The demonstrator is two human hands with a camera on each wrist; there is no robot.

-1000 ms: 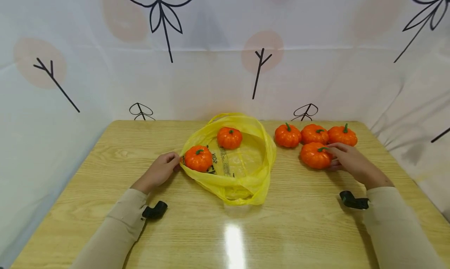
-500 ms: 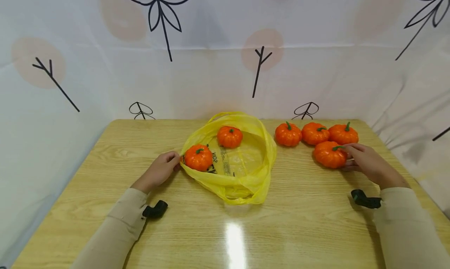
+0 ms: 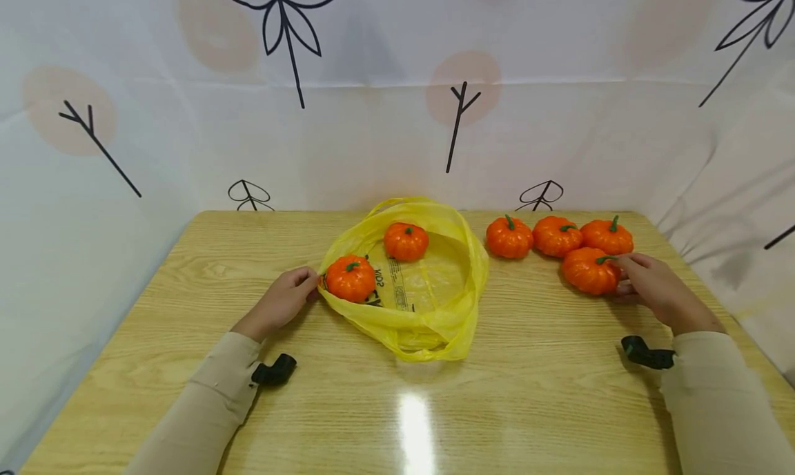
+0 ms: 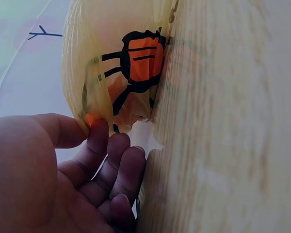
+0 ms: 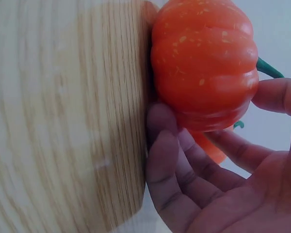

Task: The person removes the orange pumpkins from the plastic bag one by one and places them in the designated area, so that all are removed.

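A yellow plastic bag (image 3: 435, 326) lies on the table with its mouth wide. Two small orange pumpkins are inside it, one (image 3: 350, 279) at the left and another (image 3: 406, 242) towards the back. My left hand (image 3: 284, 301) pinches the bag's left rim between thumb and forefinger. In the left wrist view, black print shows on the bag (image 4: 143, 60). My right hand (image 3: 660, 290) holds a pumpkin (image 3: 590, 272) from its right side, thumb near the green stem and fingers low against it. The right wrist view shows this pumpkin (image 5: 203, 63) close to the tabletop.
Behind the held pumpkin stand three more, a left one (image 3: 509, 239), a middle one (image 3: 555, 237) and a right one (image 3: 606, 237), along the back edge. The wooden table (image 3: 348, 413) meets a patterned white cloth (image 3: 373, 137) at the back and sides.
My right hand has moved to the right with its pumpkin, mostly in the first half second. The left hand and the bag have stayed put.
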